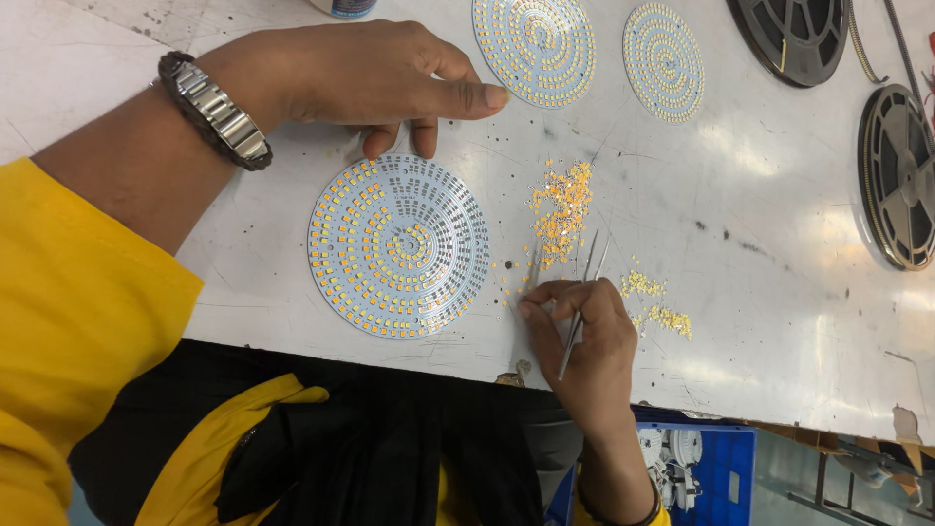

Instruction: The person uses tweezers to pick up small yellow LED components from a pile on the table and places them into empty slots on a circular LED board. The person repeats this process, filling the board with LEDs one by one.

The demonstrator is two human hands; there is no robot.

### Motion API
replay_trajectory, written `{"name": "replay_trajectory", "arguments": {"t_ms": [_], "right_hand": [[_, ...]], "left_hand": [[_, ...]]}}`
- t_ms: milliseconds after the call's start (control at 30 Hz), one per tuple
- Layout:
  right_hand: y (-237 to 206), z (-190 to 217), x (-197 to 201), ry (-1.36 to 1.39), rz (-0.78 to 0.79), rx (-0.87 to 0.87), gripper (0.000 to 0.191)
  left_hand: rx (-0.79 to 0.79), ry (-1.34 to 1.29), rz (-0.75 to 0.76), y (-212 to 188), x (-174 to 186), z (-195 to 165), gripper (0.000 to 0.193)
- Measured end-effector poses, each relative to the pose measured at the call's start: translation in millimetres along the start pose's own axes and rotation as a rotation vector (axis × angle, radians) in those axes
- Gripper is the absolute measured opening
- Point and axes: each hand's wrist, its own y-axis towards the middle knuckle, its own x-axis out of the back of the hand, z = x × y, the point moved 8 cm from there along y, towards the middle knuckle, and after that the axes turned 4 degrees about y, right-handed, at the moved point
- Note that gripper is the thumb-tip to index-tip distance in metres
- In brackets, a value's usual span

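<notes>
Board in work: a round LED board (398,245) lies flat on the white surface (760,195), near its front edge; most of its rings carry small yellow chips, while part of the right side looks bare.
Step in hand: picking a chip, as I judge it, since the tweezers (581,292) point into the loose yellow chips (562,209) just right of the board.
Right hand (581,346): fingers pinched shut on the tweezers; whether the tips hold a chip is too small to tell.
Left hand (375,76): spread open, fingertips pressing the surface at the board's far rim, clasping nothing.
Next move calls for: a fine, steady pinch on one chip among many.
Around: two more populated boards (534,47) beyond; dark reels (898,175) at right; a blue crate (716,468) below the edge.
In the way: scattered stray chips (662,314) between pile and board.
</notes>
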Motion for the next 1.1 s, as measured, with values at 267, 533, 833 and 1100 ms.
{"name": "replay_trajectory", "arguments": {"t_ms": [267, 533, 833, 1100], "right_hand": [[7.2, 16.7, -12.0, -0.307, 0.064, 0.056, 0.025], [4.4, 10.4, 4.0, -0.029, 0.034, -0.006, 0.025], [2.3, -4.4, 20.4, 0.012, 0.018, -0.063, 0.028], [6.1, 6.4, 14.0, -0.159, 0.109, 0.094, 0.037]], "left_hand": [[0.003, -0.003, 0.01, 0.2, -0.4, 0.1, 0.076], [-0.015, 0.0, 0.019, 1.0, 0.5, -2.8, 0.072], [-0.005, 0.004, 0.019, 0.7, -0.3, -3.2, 0.072], [0.005, 0.01, 0.012, 0.4, -0.3, -2.7, 0.073]]}}
